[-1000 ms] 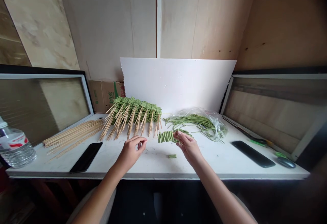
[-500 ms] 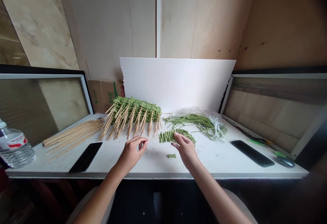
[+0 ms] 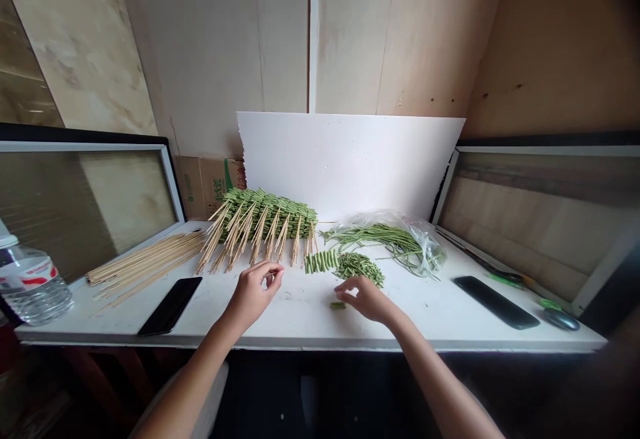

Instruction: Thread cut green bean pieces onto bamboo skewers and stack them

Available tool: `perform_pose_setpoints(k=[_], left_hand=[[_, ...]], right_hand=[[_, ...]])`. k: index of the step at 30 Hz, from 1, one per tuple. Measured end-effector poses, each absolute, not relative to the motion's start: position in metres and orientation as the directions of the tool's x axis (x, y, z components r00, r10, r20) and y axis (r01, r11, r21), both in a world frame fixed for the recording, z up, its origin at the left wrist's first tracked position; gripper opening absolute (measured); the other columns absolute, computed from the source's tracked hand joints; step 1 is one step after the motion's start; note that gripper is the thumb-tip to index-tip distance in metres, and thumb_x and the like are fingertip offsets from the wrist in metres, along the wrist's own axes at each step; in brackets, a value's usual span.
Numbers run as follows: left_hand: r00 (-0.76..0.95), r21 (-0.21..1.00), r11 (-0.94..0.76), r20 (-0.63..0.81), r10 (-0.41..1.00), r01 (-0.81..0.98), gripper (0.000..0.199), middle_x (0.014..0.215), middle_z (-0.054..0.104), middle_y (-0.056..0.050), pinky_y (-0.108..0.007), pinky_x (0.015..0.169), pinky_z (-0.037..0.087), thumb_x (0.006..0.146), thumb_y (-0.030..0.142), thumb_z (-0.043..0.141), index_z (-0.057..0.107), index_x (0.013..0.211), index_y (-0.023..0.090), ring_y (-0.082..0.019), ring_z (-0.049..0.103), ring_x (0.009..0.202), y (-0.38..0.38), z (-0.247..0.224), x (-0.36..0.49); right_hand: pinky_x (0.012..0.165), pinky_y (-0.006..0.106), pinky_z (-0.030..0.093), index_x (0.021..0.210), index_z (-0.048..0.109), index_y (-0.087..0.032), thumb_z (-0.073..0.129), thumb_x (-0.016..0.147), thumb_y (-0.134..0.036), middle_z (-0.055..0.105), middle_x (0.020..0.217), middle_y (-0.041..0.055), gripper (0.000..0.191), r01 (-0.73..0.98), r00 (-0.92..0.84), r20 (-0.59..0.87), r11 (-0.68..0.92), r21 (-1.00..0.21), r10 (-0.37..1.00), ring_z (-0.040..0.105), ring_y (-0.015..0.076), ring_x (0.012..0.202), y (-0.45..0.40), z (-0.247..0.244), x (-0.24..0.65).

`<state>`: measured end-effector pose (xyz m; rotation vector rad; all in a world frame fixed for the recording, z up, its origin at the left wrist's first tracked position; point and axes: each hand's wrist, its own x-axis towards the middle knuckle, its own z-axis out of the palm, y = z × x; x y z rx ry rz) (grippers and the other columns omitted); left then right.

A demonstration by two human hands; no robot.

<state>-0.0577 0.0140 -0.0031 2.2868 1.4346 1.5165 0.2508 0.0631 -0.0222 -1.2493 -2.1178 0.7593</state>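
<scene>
The left hand (image 3: 254,292) has its thumb and first finger closed together, and they grip the end of a thin stick. This stick is difficult to see, but its row of green bean pieces (image 3: 321,261) is visible to the right of the fingertips, near the middle of the white table (image 3: 295,322). The right hand (image 3: 367,299) is open, with the fingers curved and nothing between them. Its fingertips are just beside a small bean piece (image 3: 338,305), which lies on the table; if they touch it, I cannot tell.

Behind the right hand there is a pile of cut beans (image 3: 357,267). Farther back, long beans (image 3: 383,233) lie partly inside a clear plastic bag (image 3: 431,252). On the left side, a stack of bean skewers (image 3: 270,215) has its stick ends toward the person, and beside it are loose sticks (image 3: 150,257). A black phone (image 3: 171,305) lies in front of these sticks.
</scene>
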Motion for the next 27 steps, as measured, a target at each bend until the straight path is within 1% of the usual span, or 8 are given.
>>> perform_pose_setpoints(k=[3,9,12,15,19,22,25,27], left_hand=[[0.101,0.489,-0.569,0.693,0.713,0.661,0.013,0.087,0.073,-0.003,-0.026,0.07,0.049,0.095,0.022,0.06,0.072,0.095,0.02,-0.015,0.063,0.071,0.015,-0.004,-0.059],[0.105,0.485,-0.569,0.693,0.713,0.664,0.012,0.086,0.072,-0.002,-0.026,0.069,0.049,0.095,0.022,0.06,0.072,0.096,0.02,-0.014,0.061,0.069,0.017,-0.007,-0.06],[0.11,0.484,-0.57,0.691,0.715,0.664,0.013,0.086,0.073,-0.003,-0.025,0.069,0.049,0.095,0.022,0.06,0.072,0.095,0.02,-0.015,0.062,0.07,0.018,-0.009,-0.061],[0.114,0.478,-0.575,0.695,0.71,0.664,0.013,0.086,0.074,-0.003,-0.025,0.068,0.049,0.095,0.022,0.06,0.073,0.095,0.02,-0.015,0.063,0.07,0.019,-0.01,-0.061],[0.104,0.475,-0.574,0.703,0.703,0.666,0.012,0.083,0.073,-0.002,-0.025,0.068,0.05,0.094,0.022,0.061,0.073,0.095,0.021,-0.015,0.063,0.068,0.02,-0.011,-0.061],[0.104,0.483,-0.578,0.702,0.704,0.658,0.012,0.085,0.074,-0.003,-0.025,0.068,0.051,0.094,0.023,0.061,0.073,0.095,0.02,-0.015,0.064,0.069,0.02,-0.011,-0.061],[0.113,0.494,-0.583,0.693,0.712,0.645,0.013,0.086,0.074,-0.004,-0.026,0.067,0.051,0.094,0.023,0.06,0.072,0.096,0.02,-0.016,0.065,0.07,0.019,-0.011,-0.059],[0.119,0.503,-0.583,0.684,0.72,0.638,0.013,0.088,0.074,-0.004,-0.026,0.067,0.051,0.095,0.024,0.06,0.072,0.097,0.02,-0.016,0.065,0.071,0.018,-0.011,-0.058]], right_hand=[[0.087,0.038,0.054,0.097,0.085,-0.024,0.067,0.09,-0.027,0.081,0.104,0.0082,0.019,0.663,-0.462,0.152,0.454,-0.595,0.874,0.072,0.0277,0.095,0.062,-0.03,0.25],[0.087,0.038,0.05,0.088,0.085,-0.023,0.07,0.083,-0.017,0.08,0.094,0.0087,0.017,0.744,-0.44,0.178,0.468,-0.477,0.88,0.065,0.0327,0.106,0.06,-0.036,0.243],[0.08,0.037,0.05,0.085,0.083,-0.022,0.07,0.082,-0.016,0.08,0.089,0.0088,0.015,0.735,-0.427,0.196,0.465,-0.494,0.883,0.068,0.0308,0.097,0.061,-0.038,0.242],[0.075,0.036,0.052,0.084,0.083,-0.022,0.071,0.082,-0.02,0.08,0.087,0.0076,0.012,0.657,-0.4,0.245,0.463,-0.596,0.883,0.07,0.0269,0.084,0.065,-0.039,0.243],[0.076,0.038,0.055,0.092,0.083,-0.022,0.079,0.081,-0.039,0.08,0.095,0.0097,0.021,0.427,-0.176,0.318,0.363,-0.828,0.932,0.072,0.0279,0.086,0.074,-0.034,0.247],[0.077,0.036,0.057,0.096,0.081,-0.021,0.085,0.076,-0.05,0.08,0.097,0.0083,0.035,0.038,-0.077,0.19,0.193,-0.98,0.979,0.072,0.0259,0.091,0.077,-0.027,0.25],[0.088,0.033,0.058,0.097,0.08,-0.022,0.089,0.074,-0.049,0.079,0.104,0.0058,0.036,-0.363,-0.142,0.089,0.032,-0.931,0.986,0.073,0.0228,0.102,0.077,-0.023,0.251],[0.093,0.03,0.058,0.097,0.08,-0.022,0.089,0.076,-0.045,0.079,0.109,0.0058,0.033,-0.488,-0.204,0.077,-0.033,-0.872,0.976,0.073,0.0212,0.107,0.074,-0.02,0.249]])
